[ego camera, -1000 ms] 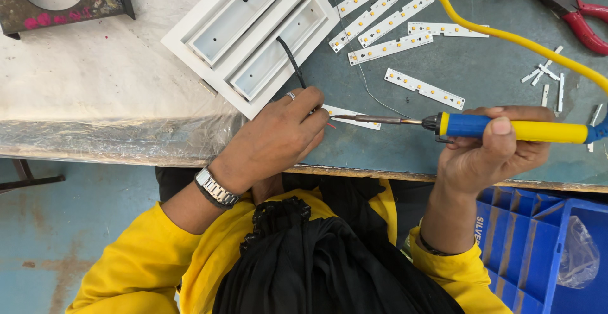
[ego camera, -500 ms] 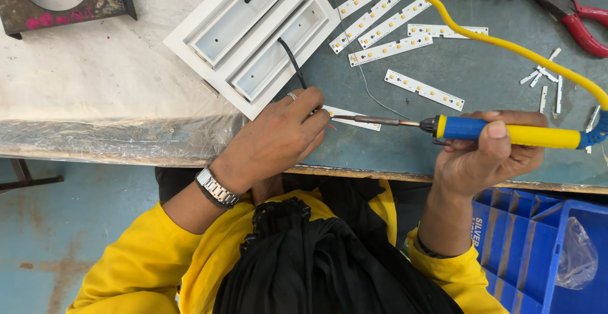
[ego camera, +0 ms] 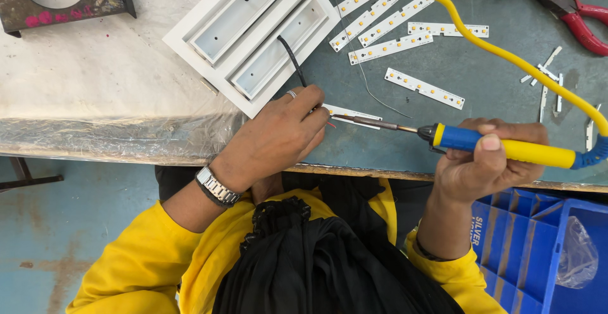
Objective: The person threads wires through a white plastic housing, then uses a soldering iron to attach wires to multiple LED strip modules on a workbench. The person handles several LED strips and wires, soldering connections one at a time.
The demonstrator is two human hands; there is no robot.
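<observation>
Soldering in progress: LED strip (ego camera: pixel 354 116) at tabletop (ego camera: pixel 494 67) front edge.
Left hand (ego camera: pixel 275 138) pinches strip and red wire; right hand (ego camera: pixel 487 162) grips soldering iron (ego camera: pixel 500 146), tip at joint. Five loose strips (ego camera: pixel 386 32) untouched.

bright, even overhead light, soft short shadows, mild glare on the plastic sheet (ego camera: pixel 95 138), sharp focus throughout.

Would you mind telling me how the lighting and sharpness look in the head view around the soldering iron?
Head view: even, soft light with faint shadows; soldering iron and LED strip under the left hand are sharp; plastic sheet at the table edge shows mild glare; the right hand is unblurred.
</observation>
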